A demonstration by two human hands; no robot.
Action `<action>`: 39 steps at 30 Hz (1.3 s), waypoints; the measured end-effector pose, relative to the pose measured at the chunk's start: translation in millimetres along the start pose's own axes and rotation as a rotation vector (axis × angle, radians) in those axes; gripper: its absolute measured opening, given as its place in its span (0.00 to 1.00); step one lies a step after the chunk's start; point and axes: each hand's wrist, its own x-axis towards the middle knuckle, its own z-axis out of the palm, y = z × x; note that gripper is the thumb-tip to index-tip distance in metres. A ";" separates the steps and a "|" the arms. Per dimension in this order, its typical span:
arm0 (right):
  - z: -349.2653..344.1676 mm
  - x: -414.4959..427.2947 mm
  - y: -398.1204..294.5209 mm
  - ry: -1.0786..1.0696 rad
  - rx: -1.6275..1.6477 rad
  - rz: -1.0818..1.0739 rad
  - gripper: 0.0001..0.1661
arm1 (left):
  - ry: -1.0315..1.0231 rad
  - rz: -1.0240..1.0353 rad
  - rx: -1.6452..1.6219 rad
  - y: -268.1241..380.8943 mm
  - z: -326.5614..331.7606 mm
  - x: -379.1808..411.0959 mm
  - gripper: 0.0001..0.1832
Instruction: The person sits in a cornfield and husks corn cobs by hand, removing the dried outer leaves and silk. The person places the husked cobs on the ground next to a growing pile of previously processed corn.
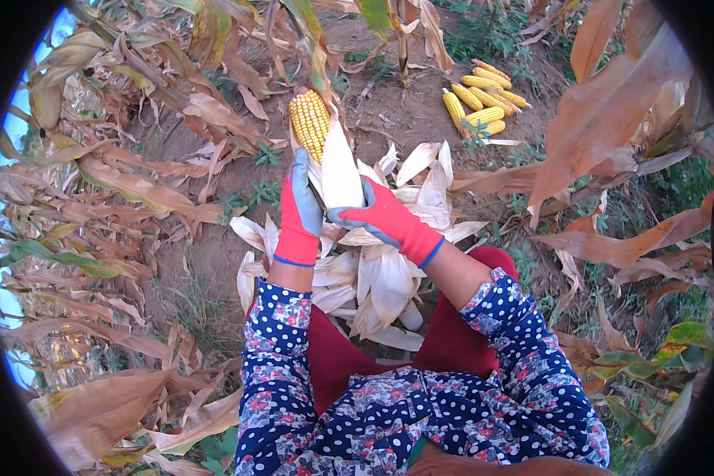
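Note:
An ear of yellow corn point(310, 124) is held up in front of me, its upper kernels bare. Pale husk leaves point(341, 166) still wrap its right side and lower end. My left hand point(300, 199), in a red and grey work glove, grips the ear from its left side. Gloved the same way, my right hand point(381, 211) is closed around the husk near the base of the ear. Below both hands lies a heap of stripped, dry husks point(387, 279), between my knees. The lower end of the ear is hidden by the hands and husk.
Several husked corn cobs point(482, 98) lie piled on the bare soil point(375, 113) at the upper right. Dry corn stalks and leaves point(149, 172) crowd the left. A broad brown leaf point(607, 119) hangs at the right, and small green weeds point(265, 193) grow nearby.

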 end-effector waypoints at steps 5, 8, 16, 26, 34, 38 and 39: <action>-2.9 -16.4 -36.2 -0.100 0.168 0.186 0.36 | -0.021 -0.020 -0.313 13.1 -2.4 0.8 0.25; -5.4 -15.7 -27.4 -0.128 0.222 0.120 0.35 | -0.024 -0.015 -0.251 7.3 -12.9 5.3 0.21; -7.9 -18.9 -27.9 -0.031 0.125 0.126 0.31 | 0.082 0.024 0.500 8.3 -44.8 10.7 0.20; -14.4 -12.8 -3.0 0.058 -0.174 -0.057 0.42 | -0.222 -0.118 -0.069 17.6 -6.9 -5.5 0.25; -15.6 -9.1 -27.8 -0.071 -0.582 -0.056 0.41 | -0.086 -0.047 0.205 1.1 -18.7 -7.0 0.31; -32.3 -0.3 -39.3 0.162 0.038 -0.123 0.29 | -0.061 0.082 0.570 -8.0 -24.2 -2.8 0.48; -38.4 2.0 -41.6 0.204 0.121 -0.164 0.31 | -0.062 0.150 0.642 -9.1 -18.7 -5.2 0.50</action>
